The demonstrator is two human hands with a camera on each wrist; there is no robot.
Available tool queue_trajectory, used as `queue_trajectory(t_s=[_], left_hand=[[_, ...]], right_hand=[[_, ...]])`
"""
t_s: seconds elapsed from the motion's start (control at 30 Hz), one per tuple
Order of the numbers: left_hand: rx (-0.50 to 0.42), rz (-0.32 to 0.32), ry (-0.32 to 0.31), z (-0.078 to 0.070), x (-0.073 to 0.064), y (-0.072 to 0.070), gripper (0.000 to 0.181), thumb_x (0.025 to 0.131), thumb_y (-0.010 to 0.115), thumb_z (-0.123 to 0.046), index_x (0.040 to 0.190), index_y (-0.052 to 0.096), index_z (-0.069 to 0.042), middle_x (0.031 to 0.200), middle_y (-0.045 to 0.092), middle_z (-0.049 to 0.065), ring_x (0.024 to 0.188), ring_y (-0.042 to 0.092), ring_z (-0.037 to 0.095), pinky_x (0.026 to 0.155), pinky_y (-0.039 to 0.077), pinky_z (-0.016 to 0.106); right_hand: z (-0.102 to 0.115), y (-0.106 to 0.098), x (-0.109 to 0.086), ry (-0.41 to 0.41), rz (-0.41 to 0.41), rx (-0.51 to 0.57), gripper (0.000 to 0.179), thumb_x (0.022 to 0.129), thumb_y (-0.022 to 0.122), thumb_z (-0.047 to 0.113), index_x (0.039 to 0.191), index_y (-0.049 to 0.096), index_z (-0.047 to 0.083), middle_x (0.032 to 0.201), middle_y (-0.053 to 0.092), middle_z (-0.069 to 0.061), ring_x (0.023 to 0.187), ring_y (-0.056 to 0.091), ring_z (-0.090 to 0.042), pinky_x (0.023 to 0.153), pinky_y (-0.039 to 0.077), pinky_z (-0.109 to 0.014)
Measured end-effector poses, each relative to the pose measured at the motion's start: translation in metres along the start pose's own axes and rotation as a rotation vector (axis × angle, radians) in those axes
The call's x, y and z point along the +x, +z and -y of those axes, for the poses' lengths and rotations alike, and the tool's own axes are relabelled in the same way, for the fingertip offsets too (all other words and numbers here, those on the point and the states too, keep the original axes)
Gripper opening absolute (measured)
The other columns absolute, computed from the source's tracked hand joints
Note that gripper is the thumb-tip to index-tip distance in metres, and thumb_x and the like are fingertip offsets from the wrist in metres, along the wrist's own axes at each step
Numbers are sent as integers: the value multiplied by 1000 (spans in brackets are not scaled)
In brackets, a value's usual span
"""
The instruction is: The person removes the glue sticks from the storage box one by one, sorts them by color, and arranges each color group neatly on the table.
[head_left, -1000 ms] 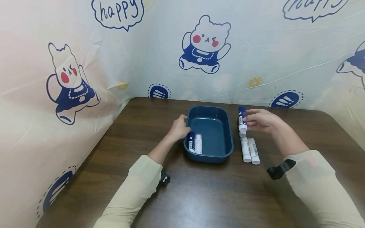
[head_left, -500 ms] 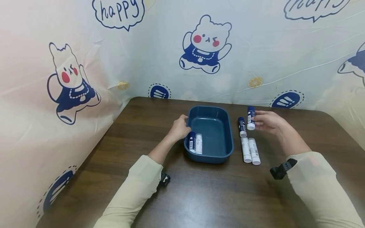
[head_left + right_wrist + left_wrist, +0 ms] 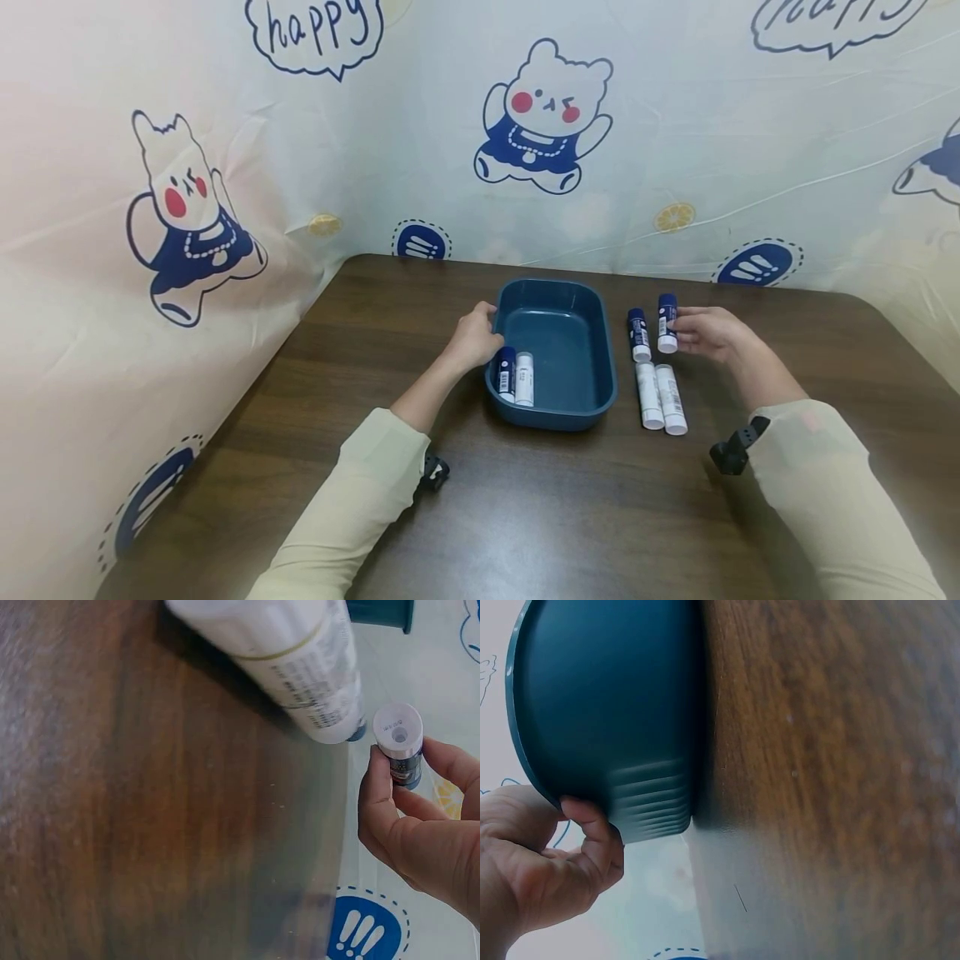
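Note:
My left hand (image 3: 474, 337) grips the left rim of a dark blue plastic bin (image 3: 566, 358); in the left wrist view its curled fingers (image 3: 592, 829) sit at the bin's edge. A blue glue stick (image 3: 506, 373) and a white glue stick (image 3: 524, 379) lie inside, in the near left corner. To the bin's right, my right hand (image 3: 711, 332) pinches another blue glue stick (image 3: 667, 321) between thumb and fingertips, its white base toward me. Beside it on the table lies a blue glue stick (image 3: 638, 335), with two white glue sticks (image 3: 648, 397) side by side nearer me.
Everything stands on a brown wooden table (image 3: 525, 508). Behind it and along the left hangs a pale cloth (image 3: 420, 125) printed with cartoon bears. A black wrist camera (image 3: 738, 447) is strapped under my right sleeve, another (image 3: 433, 472) under my left.
My right hand has carried its blue glue stick to the right, away from above the one lying on the table, then lowered it. The left hand stays on the bin.

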State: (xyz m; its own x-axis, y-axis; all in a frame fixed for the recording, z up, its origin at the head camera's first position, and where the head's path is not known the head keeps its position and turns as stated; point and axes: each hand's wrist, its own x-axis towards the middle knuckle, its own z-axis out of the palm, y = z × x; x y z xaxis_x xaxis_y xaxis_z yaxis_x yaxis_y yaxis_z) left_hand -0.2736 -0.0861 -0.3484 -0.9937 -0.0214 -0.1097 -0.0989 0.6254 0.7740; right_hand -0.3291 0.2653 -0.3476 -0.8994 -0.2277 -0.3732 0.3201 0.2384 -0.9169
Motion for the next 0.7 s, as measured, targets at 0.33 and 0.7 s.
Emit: queue_trajectory(t_s=[0.33, 0.7], left_hand=[[-4, -6, -2, -1, -1, 0, 49, 91, 52, -3, 137, 35, -4, 109, 55, 18, 94, 59, 26, 82, 51, 38], [-6, 0, 11, 0, -1, -1, 49, 91, 52, -3, 137, 35, -3, 107, 55, 17, 91, 59, 25, 80, 52, 37]], right_hand=[[-9, 5, 8, 24, -27, 17, 70, 92, 49, 3, 145, 4, -5, 139, 24, -25, 79, 53, -2, 79, 50, -22], [-15, 7, 12, 35, -62, -84, 67, 91, 50, 4, 144, 9, -7, 140, 24, -28, 85, 51, -6, 79, 49, -21]])
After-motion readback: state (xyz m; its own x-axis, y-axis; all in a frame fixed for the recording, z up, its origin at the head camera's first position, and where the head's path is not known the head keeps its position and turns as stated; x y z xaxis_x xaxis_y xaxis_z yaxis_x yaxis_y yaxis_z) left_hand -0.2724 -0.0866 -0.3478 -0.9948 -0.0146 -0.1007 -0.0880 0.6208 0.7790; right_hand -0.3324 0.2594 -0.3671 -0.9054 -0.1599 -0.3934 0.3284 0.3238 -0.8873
